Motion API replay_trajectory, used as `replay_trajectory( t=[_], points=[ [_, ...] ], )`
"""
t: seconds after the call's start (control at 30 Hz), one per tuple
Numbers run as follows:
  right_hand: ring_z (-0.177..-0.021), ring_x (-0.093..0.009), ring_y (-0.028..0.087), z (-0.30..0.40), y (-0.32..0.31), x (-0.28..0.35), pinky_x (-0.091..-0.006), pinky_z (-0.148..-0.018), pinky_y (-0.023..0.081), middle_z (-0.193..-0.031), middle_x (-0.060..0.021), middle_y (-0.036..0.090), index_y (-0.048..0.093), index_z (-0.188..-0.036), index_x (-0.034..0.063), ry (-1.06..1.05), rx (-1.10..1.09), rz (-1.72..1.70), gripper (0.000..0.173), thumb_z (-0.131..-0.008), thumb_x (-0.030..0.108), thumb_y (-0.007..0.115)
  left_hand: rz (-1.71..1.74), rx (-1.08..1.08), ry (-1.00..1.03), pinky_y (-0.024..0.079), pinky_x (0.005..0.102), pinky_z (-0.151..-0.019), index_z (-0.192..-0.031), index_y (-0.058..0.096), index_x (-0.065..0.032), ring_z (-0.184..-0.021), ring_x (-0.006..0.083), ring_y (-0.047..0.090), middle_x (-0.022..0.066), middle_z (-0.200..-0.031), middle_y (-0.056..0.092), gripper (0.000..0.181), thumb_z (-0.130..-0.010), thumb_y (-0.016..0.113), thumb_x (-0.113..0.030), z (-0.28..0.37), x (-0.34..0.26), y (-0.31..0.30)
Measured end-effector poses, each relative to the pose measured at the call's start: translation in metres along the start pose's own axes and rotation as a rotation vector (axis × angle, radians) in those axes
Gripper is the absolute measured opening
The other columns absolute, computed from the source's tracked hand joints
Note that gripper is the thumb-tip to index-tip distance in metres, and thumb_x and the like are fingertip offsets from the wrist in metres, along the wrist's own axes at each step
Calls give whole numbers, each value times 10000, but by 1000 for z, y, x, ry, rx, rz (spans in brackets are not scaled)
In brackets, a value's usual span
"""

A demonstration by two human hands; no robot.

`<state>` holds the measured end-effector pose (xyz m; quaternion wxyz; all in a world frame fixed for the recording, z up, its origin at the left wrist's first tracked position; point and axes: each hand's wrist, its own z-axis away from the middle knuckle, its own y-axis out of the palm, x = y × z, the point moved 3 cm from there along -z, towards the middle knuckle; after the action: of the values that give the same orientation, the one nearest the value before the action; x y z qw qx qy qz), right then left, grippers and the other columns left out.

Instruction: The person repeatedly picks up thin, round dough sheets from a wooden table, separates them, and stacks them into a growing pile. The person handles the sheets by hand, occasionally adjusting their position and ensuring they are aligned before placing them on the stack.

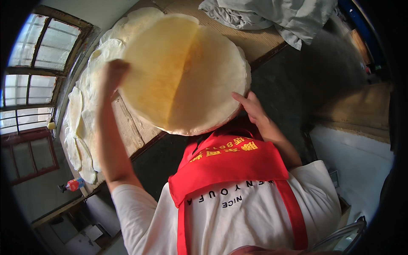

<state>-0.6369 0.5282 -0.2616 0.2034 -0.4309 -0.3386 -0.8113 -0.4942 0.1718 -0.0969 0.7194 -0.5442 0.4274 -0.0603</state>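
Note:
A thick stack of large round thin flatbread sheets [220,73] lies before me, its near rim close to my red apron [229,159]. My left hand [118,73], blurred by motion, is closed at the left edge of the top sheet [156,63]. That half of the sheet looks yellow and lit through, and a straight crease or shadow line divides it from the paler half. My right hand [253,105] holds the stack's near right rim, thumb on top. The fingers beneath the rim are hidden.
More pale sheets [86,127] are spread along the left of the wooden board surface [127,124], below a barred window [35,60]. Grey cloth [274,16] lies crumpled at the far side. A red and blue bottle [75,184] stands at the lower left.

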Motion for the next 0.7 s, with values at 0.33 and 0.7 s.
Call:
replay_trajectory(
  t=[0.33, 0.7],
  points=[
    [-1147, -174, 406, 6, -29, 14, -315, -970, 318, -1228, -78, 432, 308, -1272, 10, 114, 407, 50, 526, -812, 69, 555, -996, -788, 314, 465, 418, -565, -844, 579, -131, -677, 316, 593, 105, -764, 616, 179, -862, 456, -260, 2, 15, -226],
    [-1030, -182, 482, 9, -9, 13, -309, -890, 375, -1118, -81, 510, 411, -1193, 11, 132, 23, 29, 526, -769, 232, 631, 89, 200, 244, 455, 367, -746, -1088, 500, -45, -916, 271, 568, 168, -993, 581, 548, -698, 686, -384, 98, -63, 117]
  ],
)
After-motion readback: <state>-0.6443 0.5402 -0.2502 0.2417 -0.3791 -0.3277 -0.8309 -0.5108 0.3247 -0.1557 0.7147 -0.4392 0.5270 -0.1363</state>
